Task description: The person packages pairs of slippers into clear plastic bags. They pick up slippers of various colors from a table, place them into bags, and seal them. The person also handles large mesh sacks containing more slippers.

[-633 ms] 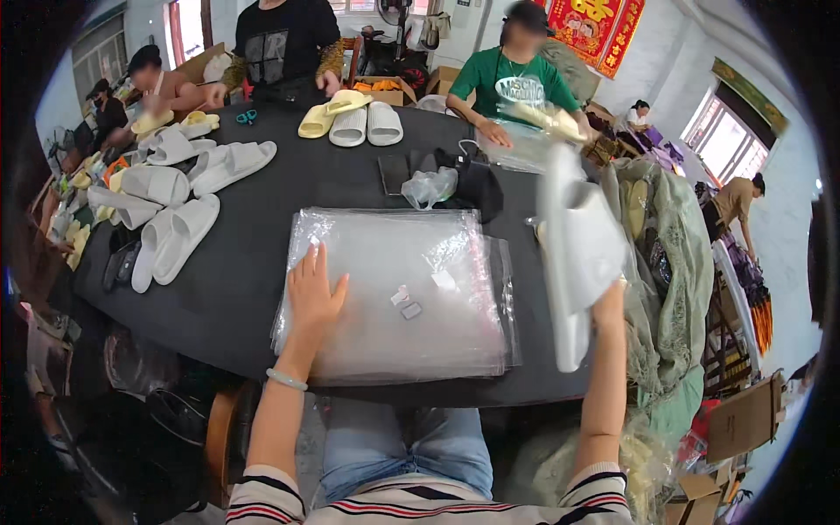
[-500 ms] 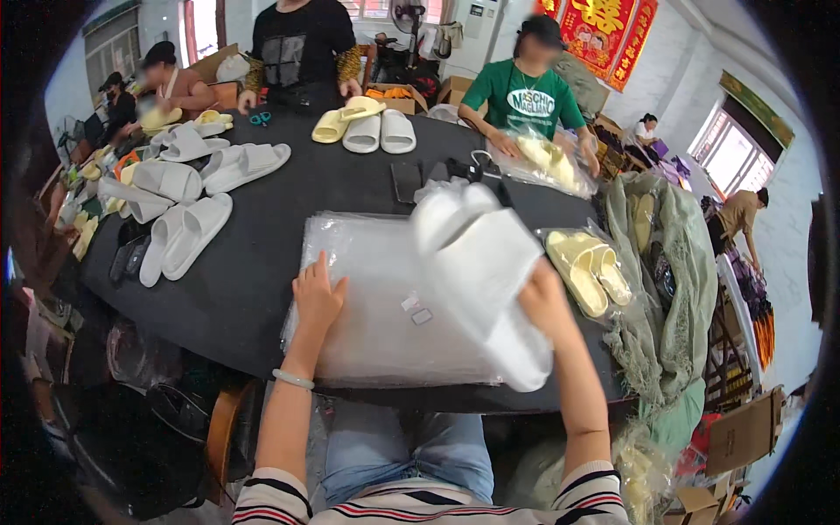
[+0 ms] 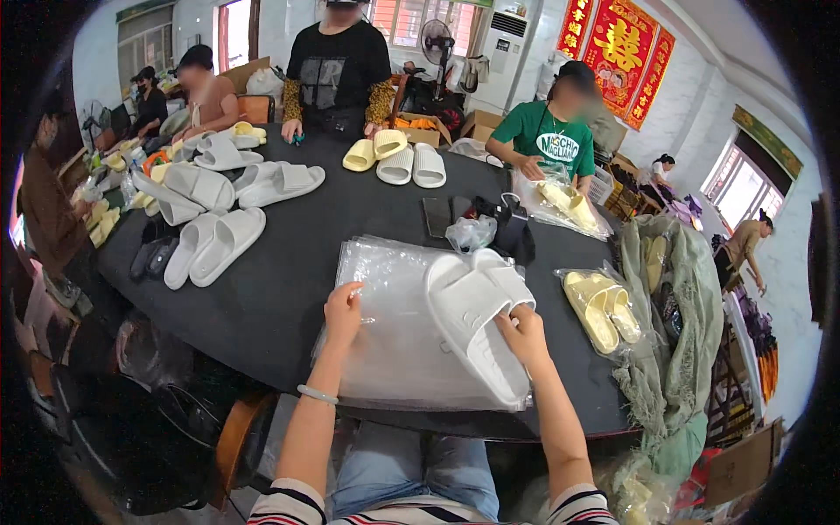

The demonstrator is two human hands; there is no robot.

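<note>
1. The right hand grips a pair of white slippers, fingers curled over the strap edge; the pair lies stacked on a pile of clear plastic bags on the near side of the round black table.
2. The left hand sits at about nine o'clock from the slippers, fingertips pinching the top sheet of the bags near its upper edge; a thin bracelet rings that wrist.
3. At three o'clock from the right hand, a pair of yellow slippers already sealed in a bag lies near the table's rim, with a green cloth draped just beyond it.
4. At twelve o'clock from the hands rest a dark phone, a crumpled clear bag and a black pouch, close together.
5. Farther at twelve o'clock, loose cream and white slippers lie before a person in a black shirt.
6. At one o'clock, a person in a green shirt handles bagged yellow slippers.
7. At ten o'clock, several white slippers lie scattered, apart from the bags.
</note>
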